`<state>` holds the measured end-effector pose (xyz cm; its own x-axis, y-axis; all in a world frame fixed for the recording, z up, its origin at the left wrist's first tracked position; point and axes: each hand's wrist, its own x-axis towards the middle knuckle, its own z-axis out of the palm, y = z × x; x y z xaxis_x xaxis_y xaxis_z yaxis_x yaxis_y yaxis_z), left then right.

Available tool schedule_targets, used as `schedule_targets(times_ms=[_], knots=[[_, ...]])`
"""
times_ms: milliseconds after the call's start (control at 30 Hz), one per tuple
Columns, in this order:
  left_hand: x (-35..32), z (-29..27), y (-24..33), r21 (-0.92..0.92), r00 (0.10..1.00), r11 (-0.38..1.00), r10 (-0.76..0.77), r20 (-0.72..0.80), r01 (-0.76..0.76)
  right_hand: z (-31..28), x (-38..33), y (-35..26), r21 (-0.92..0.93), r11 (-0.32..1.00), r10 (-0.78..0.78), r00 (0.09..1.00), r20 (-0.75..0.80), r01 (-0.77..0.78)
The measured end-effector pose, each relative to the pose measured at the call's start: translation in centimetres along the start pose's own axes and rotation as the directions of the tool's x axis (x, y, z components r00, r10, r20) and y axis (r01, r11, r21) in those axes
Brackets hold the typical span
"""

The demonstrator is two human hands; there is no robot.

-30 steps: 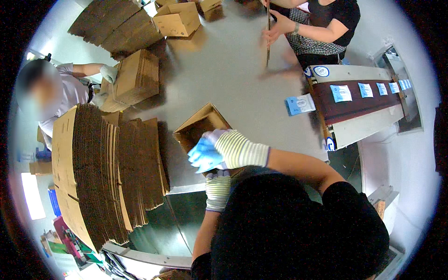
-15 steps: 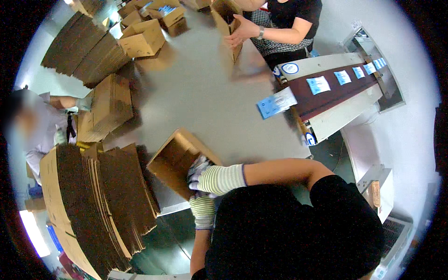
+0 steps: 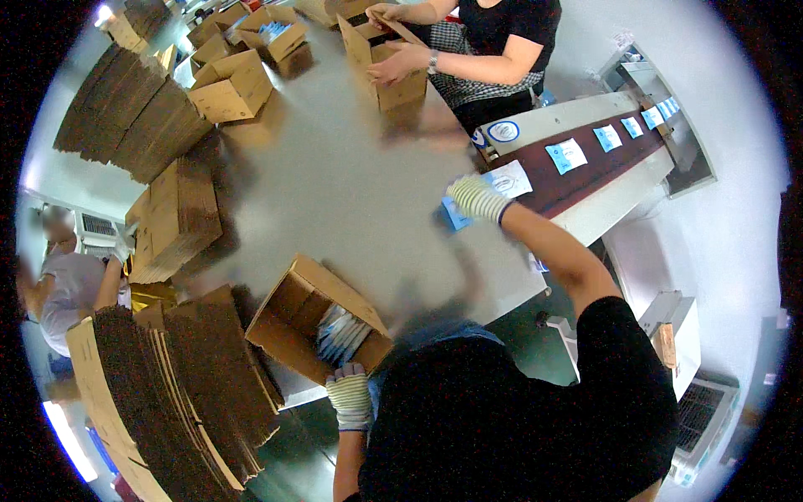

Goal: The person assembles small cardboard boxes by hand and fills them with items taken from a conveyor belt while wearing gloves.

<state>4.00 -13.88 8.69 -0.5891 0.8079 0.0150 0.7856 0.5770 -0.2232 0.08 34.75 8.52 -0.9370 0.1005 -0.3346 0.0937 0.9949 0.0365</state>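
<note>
An upright cardboard box (image 3: 288,335) stands tilted in view at the near side of the table, its top open. Several blue-and-white packets (image 3: 341,335) lean in a row inside it. My left hand (image 3: 349,397), in a striped knit glove, has its fingers closed over the box's near rim. My right hand (image 3: 478,199), gloved the same way, is stretched out over the end of the conveyor. Beneath it lie blue-and-white packets (image 3: 512,178), partly covered by the glove. Its fingers are smeared and partly hidden, so their grip on a packet does not show.
The conveyor (image 3: 552,192) carries a line of packets from a wall opening. Across the table (image 3: 335,184) another person's hands (image 3: 400,64) hold a cardboard box. Flattened cartons (image 3: 209,376) stand stacked at left, with open boxes (image 3: 232,86) beyond and another person (image 3: 71,284) there.
My right hand has left the box and moved up and right to the conveyor's end. The packets inside the box now show. Across the table, the other person's box has turned.
</note>
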Motion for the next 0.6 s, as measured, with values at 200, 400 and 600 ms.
schedule_targets(times_ms=[200,400,600], knots=[[-0.1,0.2,-0.1,-0.029,0.993,1.0,-0.01,0.118,0.013,4.2,2.9,6.3,-0.093,0.994,0.089,0.949,0.302,-0.063],[0.5,-0.8,-0.1,-0.103,0.985,0.993,-0.045,0.164,0.063,2.9,1.1,0.4,-0.067,0.982,0.189,0.899,0.395,-0.177],[0.6,-0.2,-0.3,-0.167,0.945,0.983,-0.017,0.327,0.075,7.6,-5.5,-9.7,0.251,0.95,0.114,0.954,0.277,-0.187]])
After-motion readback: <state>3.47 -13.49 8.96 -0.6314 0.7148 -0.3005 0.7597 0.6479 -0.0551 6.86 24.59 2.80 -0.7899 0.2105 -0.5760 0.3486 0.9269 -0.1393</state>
